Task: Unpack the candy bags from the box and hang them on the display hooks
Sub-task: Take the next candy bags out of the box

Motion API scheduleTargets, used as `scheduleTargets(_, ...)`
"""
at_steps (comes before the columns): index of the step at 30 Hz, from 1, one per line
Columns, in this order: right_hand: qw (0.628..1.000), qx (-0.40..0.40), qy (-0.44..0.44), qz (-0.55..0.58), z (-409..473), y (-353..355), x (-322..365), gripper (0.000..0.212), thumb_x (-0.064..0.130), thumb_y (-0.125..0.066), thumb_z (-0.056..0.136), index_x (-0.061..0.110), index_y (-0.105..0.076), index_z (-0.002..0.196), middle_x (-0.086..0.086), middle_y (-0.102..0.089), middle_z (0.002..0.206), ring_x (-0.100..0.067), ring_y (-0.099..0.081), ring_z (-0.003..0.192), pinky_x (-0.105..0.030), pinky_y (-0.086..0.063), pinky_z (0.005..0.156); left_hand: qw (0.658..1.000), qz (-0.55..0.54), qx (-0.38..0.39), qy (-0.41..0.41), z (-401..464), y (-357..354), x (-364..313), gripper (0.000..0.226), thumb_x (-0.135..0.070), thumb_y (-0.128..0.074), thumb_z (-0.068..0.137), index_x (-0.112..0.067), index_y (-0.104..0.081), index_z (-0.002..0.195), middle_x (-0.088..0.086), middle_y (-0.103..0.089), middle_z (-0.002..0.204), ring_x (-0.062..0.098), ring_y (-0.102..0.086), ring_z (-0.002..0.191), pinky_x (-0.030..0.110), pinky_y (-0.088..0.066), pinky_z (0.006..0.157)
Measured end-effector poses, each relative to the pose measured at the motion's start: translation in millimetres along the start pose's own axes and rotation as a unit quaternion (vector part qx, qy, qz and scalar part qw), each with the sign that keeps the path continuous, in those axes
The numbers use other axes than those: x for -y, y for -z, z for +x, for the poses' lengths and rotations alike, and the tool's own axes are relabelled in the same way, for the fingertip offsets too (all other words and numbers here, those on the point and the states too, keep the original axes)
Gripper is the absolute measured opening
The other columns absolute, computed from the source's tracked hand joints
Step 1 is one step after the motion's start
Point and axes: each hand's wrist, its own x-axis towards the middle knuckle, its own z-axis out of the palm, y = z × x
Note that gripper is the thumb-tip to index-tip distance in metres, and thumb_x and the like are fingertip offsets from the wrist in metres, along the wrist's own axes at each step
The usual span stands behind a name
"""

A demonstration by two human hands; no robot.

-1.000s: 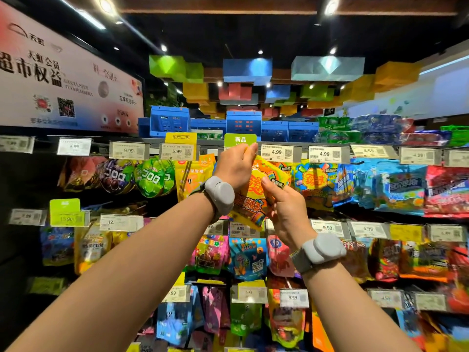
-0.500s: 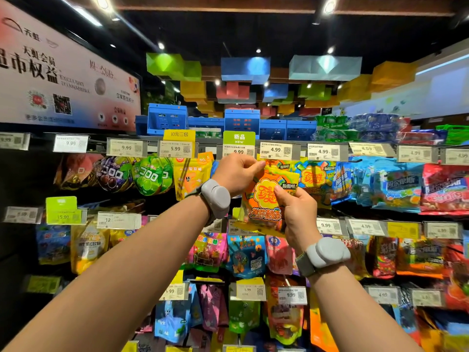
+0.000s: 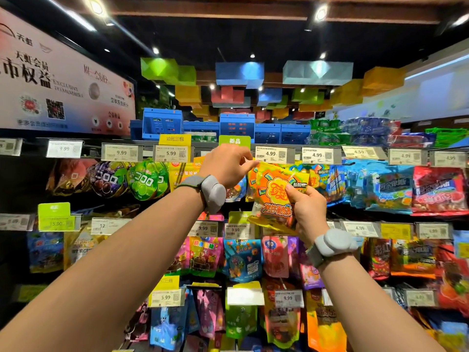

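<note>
A: Our left hand (image 3: 224, 165) pinches the top edge of the orange candy bag (image 3: 275, 193), likely lining its hole up with a hook we can't see.

B: And our right hand (image 3: 308, 212) grips its lower side, steadying it between both hands.

- We cannot see the display hook: the left hand (image 3: 225, 165) covers the top edge of the orange candy bag (image 3: 275, 196).
- The right hand (image 3: 308, 212) hides the bag's lower right corner from us.
- The banner (image 3: 58, 85) is cut off by the left edge.
- Far-right price tags (image 3: 406, 156) are too blurred for us to read.
- The bottom-row bags (image 3: 284, 323) run past the lower edge.
</note>
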Motion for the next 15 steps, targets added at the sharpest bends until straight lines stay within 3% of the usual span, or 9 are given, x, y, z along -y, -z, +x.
scheduleTargets(3,1.000,0.009,-0.004,-0.004,5.3,4.4,1.8,0.060,0.016,-0.076,0.085,-0.004,-0.048,0.134,-0.025,-0.066,0.118,-0.039,-0.072,0.093,-0.060,-0.059,0.072,0.998,0.053,-0.011,-0.020,5.2,-1.1,0.2,0.031,-0.051,-0.056,0.092,-0.024,-0.068,0.101,-0.003,-0.066,0.097,0.020,-0.053,0.099,0.039,-0.049,0.079)
scheduleTargets(7,0.999,0.012,0.023,-0.037,9.1,11.0,2.9,0.024,0.008,-0.070,0.089,-0.002,-0.058,0.107,-0.026,-0.067,0.095,-0.035,-0.069,0.082,-0.058,-0.059,0.072,0.990,0.127,-0.010,-0.064,14.8,-2.7,-4.0,0.037,-0.046,-0.060,0.092,-0.021,-0.063,0.118,0.001,-0.061,0.117,0.026,-0.048,0.112,0.040,-0.044,0.089)
scheduleTargets(11,0.997,0.024,0.031,-0.069,10.7,16.9,5.4,0.022,0.012,-0.072,0.089,0.008,-0.055,0.104,-0.020,-0.070,0.096,-0.030,-0.071,0.081,-0.053,-0.061,0.068,0.980,0.183,-0.015,-0.077,22.0,-8.3,-6.4,0.039,-0.040,-0.067,0.088,-0.018,-0.064,0.120,0.005,-0.058,0.130,0.031,-0.048,0.119,0.046,-0.044,0.090)
scheduleTargets(15,0.995,0.024,0.035,-0.094,10.8,25.2,6.8,0.021,0.010,-0.069,0.092,0.009,-0.050,0.083,-0.014,-0.069,0.083,-0.027,-0.071,0.070,-0.043,-0.061,0.062,0.975,0.206,-0.011,-0.079,25.4,-19.1,-8.9,0.040,-0.040,-0.073,0.081,-0.020,-0.067,0.115,0.005,-0.060,0.130,0.032,-0.050,0.119,0.044,-0.043,0.090)
